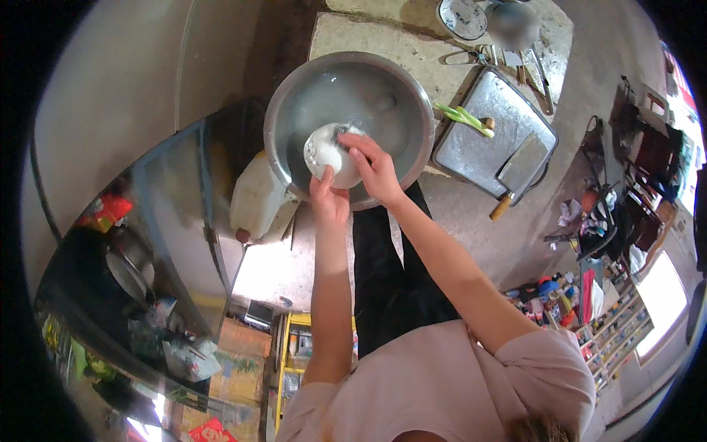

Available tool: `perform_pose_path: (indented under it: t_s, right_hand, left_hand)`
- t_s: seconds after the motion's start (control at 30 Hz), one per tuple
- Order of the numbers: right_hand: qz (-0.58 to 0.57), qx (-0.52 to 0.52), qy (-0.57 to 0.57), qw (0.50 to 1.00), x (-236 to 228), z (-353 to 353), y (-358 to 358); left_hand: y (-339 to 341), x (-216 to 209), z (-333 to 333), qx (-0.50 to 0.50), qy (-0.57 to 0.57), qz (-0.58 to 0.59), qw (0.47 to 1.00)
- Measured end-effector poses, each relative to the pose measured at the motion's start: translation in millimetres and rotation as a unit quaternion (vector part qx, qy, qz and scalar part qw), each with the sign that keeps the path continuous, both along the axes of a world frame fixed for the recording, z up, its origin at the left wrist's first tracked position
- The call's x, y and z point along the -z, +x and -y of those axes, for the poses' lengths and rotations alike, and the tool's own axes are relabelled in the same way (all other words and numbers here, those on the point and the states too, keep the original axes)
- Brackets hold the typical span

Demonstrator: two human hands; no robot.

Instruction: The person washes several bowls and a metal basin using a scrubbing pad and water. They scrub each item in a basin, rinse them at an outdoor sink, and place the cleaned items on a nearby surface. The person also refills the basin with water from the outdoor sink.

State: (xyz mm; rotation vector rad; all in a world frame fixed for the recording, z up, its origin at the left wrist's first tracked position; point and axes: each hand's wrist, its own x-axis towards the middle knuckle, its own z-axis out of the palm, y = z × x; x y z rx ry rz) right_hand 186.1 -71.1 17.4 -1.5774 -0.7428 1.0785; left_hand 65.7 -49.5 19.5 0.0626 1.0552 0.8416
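Over a large metal basin (421, 110) of cloudy water, I hold a white bowl (333, 156) tilted toward me. My left hand (331, 200) is closed on its near rim, thumb on the inner side. My right hand (374, 166) reaches across the bowl's right side, fingers pressed together on a small dark grey scouring pad (342, 133) at the far rim. The fingers partly cover the pad. White suds or wet marks show inside the bowl. Another rounded thing (385, 102) lies in the water at the basin's right, too murky to name.
Right of the basin, a metal tray (471, 151) bears green onion stalks (465, 119) and a cleaver (524, 163) with a wooden handle. Beyond lie kitchen tools (482, 55) and a plate (462, 18). A whitish plastic jug (254, 195) stands left, near a dark cabinet (173, 221).
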Motion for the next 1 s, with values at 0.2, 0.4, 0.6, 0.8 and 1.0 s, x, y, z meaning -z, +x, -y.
perform_pose_path:
  t_s: [0.2,0.4,0.6,0.8,1.0]
  right_hand:
    - [0.046,-0.003,0.016,0.999,-10.2,-2.8,21.8]
    - [-0.051,0.094,-0.055,0.993,-28.4,7.5,31.5]
    - [-0.023,0.076,-0.021,0.997,-13.7,-10.9,45.9]
    - [-0.060,0.144,-0.116,0.981,21.0,-1.6,34.8]
    - [0.227,0.022,-0.025,0.973,39.5,2.1,22.0]
  left_hand:
    - [5.0,-5.2,1.6,0.008,-0.031,0.051,0.998]
    - [-2.1,-0.6,-9.2,0.251,0.059,-0.081,0.963]
    - [10.9,-20.6,-22.7,0.558,0.470,-0.435,0.528]
    - [16.5,-8.5,0.8,0.226,0.110,-0.247,0.936]
    - [31.5,30.8,5.8,0.236,0.099,-0.343,0.904]
